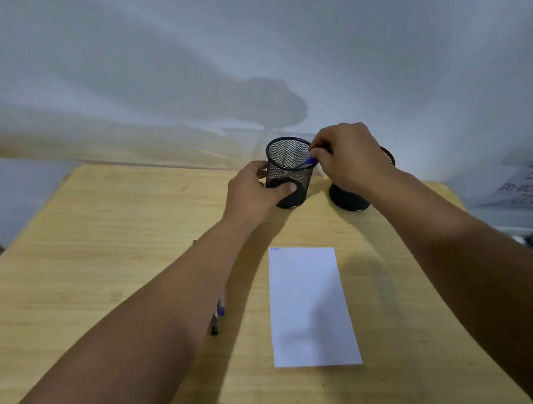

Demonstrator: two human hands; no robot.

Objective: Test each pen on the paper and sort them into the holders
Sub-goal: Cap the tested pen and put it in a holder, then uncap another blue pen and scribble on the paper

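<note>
A black mesh pen holder [290,171] is gripped by the left hand [253,194], its fingers and thumb curled round the lower wall. A blue-capped pen [310,161] is pinched at its top by the right hand [350,158], just over the rim of that holder, the barrel reaching down inside. A second black holder [350,196] stands beneath and behind the right hand, largely hidden by it. The white paper [310,306] lies on the wooden surface [104,244] nearer the person, between the forearms. More pens [218,315] lie beside the left forearm, partly covered by it.
</note>
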